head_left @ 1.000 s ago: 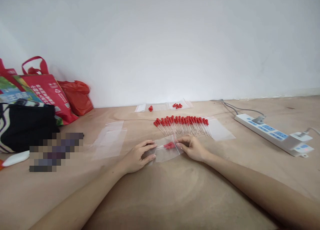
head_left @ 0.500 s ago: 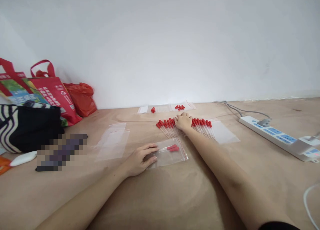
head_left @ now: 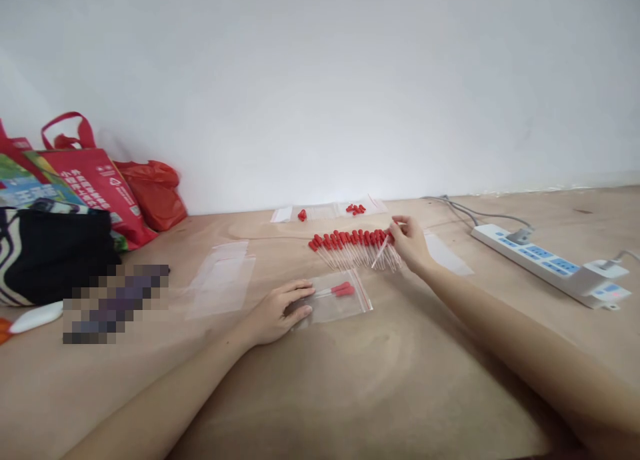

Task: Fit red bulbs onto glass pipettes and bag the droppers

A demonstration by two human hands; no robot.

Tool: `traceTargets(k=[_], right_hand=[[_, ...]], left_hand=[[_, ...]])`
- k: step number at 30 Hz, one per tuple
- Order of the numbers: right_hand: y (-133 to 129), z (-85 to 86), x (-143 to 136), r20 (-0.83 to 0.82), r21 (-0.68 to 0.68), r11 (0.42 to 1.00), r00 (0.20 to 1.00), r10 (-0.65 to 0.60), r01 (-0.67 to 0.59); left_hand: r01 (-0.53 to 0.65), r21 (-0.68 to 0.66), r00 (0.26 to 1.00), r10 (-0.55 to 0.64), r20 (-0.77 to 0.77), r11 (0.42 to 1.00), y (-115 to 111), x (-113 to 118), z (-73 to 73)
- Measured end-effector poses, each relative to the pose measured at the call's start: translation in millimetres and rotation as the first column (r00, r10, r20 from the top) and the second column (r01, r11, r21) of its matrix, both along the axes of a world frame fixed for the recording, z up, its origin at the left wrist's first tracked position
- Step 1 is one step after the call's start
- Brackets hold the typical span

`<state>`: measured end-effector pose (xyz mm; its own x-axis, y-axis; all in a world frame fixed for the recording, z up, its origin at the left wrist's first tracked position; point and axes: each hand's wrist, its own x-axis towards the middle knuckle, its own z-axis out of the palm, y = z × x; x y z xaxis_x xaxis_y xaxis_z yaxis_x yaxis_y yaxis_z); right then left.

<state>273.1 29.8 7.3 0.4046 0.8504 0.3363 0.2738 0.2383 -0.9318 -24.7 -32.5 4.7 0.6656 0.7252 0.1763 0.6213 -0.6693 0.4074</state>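
My left hand (head_left: 283,311) rests on the table with fingers stretched out and thumb apart, over the closed end of a clear zip bag (head_left: 325,311). Inside the bag lie a couple of red-bulbed droppers (head_left: 343,289). My right hand (head_left: 409,241) is closed at the right end of a row of droppers (head_left: 345,240), which lie side by side with red bulbs away from me. From its fingertips a pale dropper stem (head_left: 380,253) slants down to the left across the others. The bulb of that dropper is mostly hidden by my fingers.
Flat empty zip bags (head_left: 223,280) lie to the left, another clear bag (head_left: 447,255) to the right. Along the wall are bags with loose red bulbs (head_left: 356,209). A power strip (head_left: 545,257) stands at right; shopping bags (head_left: 100,187) and a black cloth bag (head_left: 60,253) at left.
My right hand has moved from the middle of the dropper row to its right end, where a dropper stem now slants from its fingers. My left hand stays on the bag.
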Motion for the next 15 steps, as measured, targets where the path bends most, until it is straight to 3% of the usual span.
traceTargets(k=[4, 7, 15], right_hand=[[-34.0, -22.9, 4.0, -0.212, -0.014, 1.000, 0.977, 0.019, -0.023], [-43.6, -33.7, -2.8, -0.296, -0.041, 0.999, 0.955, 0.007, -0.020], [-50.9, -32.1, -20.3, -0.313, -0.067, 0.994, 0.948, 0.062, -0.087]], left_hand=[[-0.005, 0.014, 1.000, 0.005, -0.002, 1.000, -1.3, 1.8, 1.5], [-0.003, 0.009, 1.000, 0.003, -0.009, 1.000, -2.2, 1.9, 3.4], [0.013, -0.009, 1.000, -0.013, -0.010, 1.000, -0.5, -2.2, 1.3]])
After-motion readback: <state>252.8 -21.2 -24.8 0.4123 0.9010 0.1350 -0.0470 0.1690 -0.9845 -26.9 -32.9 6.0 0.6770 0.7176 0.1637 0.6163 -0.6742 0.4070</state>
